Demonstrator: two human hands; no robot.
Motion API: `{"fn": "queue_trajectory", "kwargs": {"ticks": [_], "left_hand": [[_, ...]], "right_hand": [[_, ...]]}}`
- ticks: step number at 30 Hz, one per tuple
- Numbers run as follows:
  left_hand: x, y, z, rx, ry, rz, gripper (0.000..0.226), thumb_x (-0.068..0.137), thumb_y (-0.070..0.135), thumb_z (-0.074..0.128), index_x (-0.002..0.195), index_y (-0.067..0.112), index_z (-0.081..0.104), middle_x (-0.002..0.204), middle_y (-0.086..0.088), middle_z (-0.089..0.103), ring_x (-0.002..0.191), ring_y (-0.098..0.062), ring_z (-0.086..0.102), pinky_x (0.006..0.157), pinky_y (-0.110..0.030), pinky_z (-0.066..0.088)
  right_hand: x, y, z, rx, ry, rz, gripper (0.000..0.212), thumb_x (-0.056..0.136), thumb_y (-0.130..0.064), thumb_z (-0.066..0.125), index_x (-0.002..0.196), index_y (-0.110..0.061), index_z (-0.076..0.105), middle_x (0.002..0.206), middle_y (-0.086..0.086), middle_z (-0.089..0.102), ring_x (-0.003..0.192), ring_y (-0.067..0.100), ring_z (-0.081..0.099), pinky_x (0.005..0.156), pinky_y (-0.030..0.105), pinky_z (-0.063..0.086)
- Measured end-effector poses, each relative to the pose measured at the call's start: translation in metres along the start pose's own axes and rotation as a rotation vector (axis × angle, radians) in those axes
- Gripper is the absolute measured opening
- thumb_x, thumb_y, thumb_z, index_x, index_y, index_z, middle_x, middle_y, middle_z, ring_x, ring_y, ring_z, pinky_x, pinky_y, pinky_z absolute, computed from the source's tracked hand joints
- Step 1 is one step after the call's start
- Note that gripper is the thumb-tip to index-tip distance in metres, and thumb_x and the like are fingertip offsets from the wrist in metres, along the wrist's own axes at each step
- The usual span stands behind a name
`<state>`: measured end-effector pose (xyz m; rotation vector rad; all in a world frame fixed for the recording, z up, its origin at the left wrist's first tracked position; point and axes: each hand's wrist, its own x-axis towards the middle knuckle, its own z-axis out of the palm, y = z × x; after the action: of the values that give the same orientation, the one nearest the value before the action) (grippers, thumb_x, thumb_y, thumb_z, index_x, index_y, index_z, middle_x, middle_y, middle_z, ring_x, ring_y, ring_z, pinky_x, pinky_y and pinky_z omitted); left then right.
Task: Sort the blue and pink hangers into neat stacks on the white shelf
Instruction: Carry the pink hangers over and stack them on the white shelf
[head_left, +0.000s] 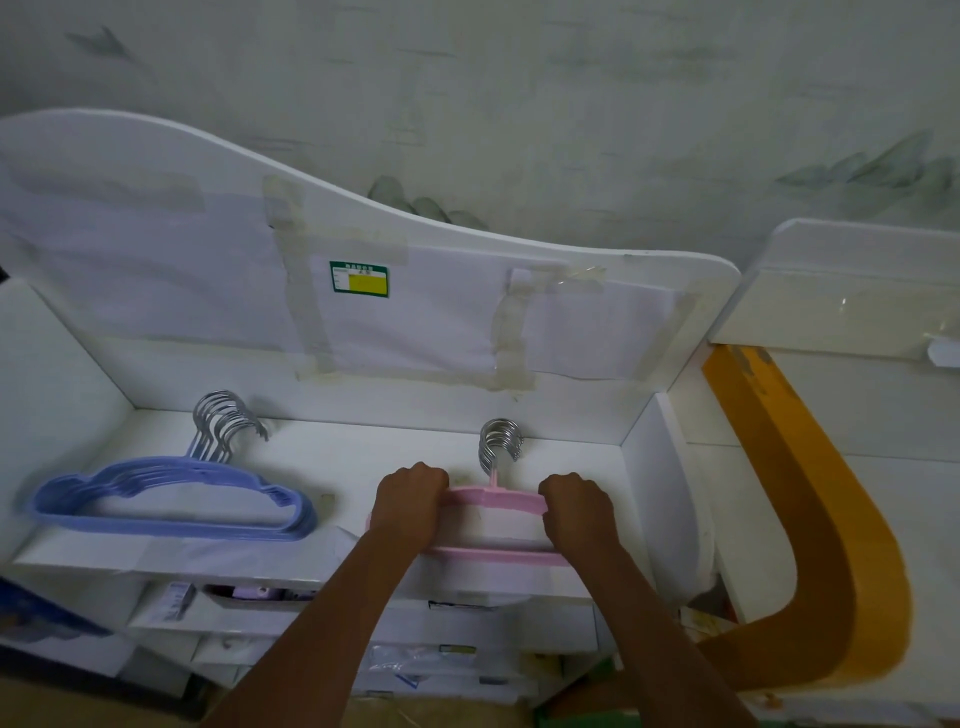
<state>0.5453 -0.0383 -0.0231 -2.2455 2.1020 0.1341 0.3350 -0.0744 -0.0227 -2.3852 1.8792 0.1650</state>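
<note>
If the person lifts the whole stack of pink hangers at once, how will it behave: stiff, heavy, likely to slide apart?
The pink hangers look like thin rigid plastic, so the stack should probably stay stiff and fairly light. The pieces lie loose on each other, so they may slide apart; the left hand and right hand gripping both ends should help. The metal hooks could snag on each other.
</note>
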Motion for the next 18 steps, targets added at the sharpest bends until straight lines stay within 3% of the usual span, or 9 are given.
{"fn": "queue_trajectory", "kwargs": {"ticks": [10, 18], "left_hand": [[0.003, 0.009, -0.003, -0.003, 0.003, -0.009, 0.021, 0.085, 0.007, 0.052, 0.094, 0.021, 0.065, 0.100, -0.004, 0.067, 0.092, -0.027, 0.066, 0.068, -0.027, 0.036], [-0.010, -0.024, 0.007, -0.185, 0.020, -0.097, 0.021, 0.088, 0.030, 0.056, 0.105, 0.031, 0.068, 0.101, 0.004, 0.069, 0.090, -0.018, 0.067, 0.066, -0.024, 0.041]], "right_hand": [[-0.001, 0.006, 0.002, 0.010, 0.031, 0.047, 0.018, 0.086, -0.009, 0.058, 0.096, -0.021, 0.067, 0.095, 0.002, 0.069, 0.090, 0.024, 0.069, 0.074, 0.030, 0.053], [-0.025, 0.041, 0.001, 0.240, -0.015, 0.104, 0.014, 0.084, -0.023, 0.069, 0.097, -0.023, 0.067, 0.092, -0.002, 0.068, 0.087, 0.020, 0.068, 0.066, 0.022, 0.041]]}}
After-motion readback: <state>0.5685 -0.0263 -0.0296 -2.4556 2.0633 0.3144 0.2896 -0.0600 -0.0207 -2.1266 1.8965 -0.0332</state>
